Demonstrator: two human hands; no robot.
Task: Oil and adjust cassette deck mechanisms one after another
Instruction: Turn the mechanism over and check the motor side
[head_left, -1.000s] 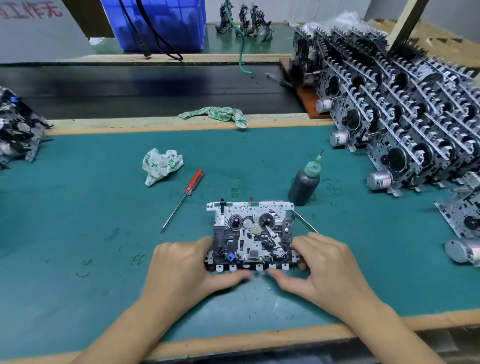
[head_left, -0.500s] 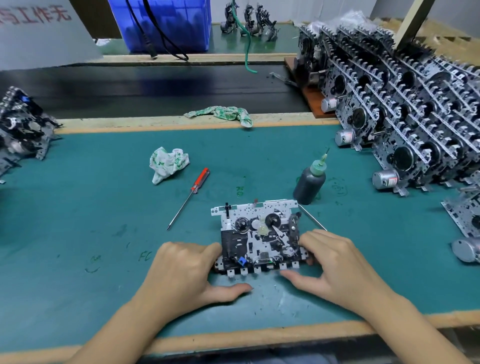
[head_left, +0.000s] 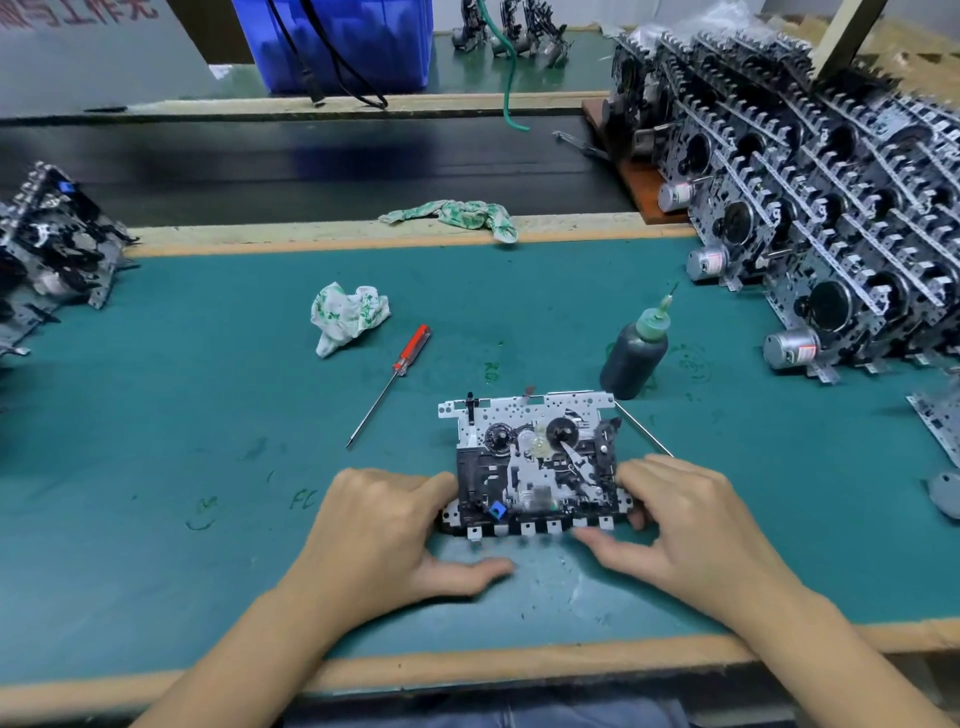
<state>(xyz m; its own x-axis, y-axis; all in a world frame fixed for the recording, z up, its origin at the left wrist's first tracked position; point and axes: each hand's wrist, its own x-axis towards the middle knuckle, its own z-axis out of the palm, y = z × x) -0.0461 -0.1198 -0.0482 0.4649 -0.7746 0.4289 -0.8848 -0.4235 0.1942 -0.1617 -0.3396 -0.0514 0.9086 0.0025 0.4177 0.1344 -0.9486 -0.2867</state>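
Here, in the head view, we have one cassette mechanism (head_left: 535, 462) lying flat on the green worktop (head_left: 156, 467), near its front edge. Our left hand (head_left: 384, 535) holds its left side, fingers curled against the edge and thumb stretched out along the mat below it. Our right hand (head_left: 691, 530) holds the right side the same way, its thumb reaching toward the row of tabs at the front. So each grip is pinching the mechanism, though we cannot tell how firmly.

As for progress, we judge this unit is in the adjusting or checking step. The oil bottle (head_left: 634, 353) stands untouched just behind it, and the red screwdriver (head_left: 389, 382) lies well to the left. A big stack of mechanisms (head_left: 831, 208) sits at the right, and a smaller pile (head_left: 52, 249) at the left; which lot is finished we cannot tell, so plenty may remain.

Two crumpled rags (head_left: 348, 317) lie further back. Beyond runs a dark belt (head_left: 311, 166), with a blue crate (head_left: 337, 41) behind it.
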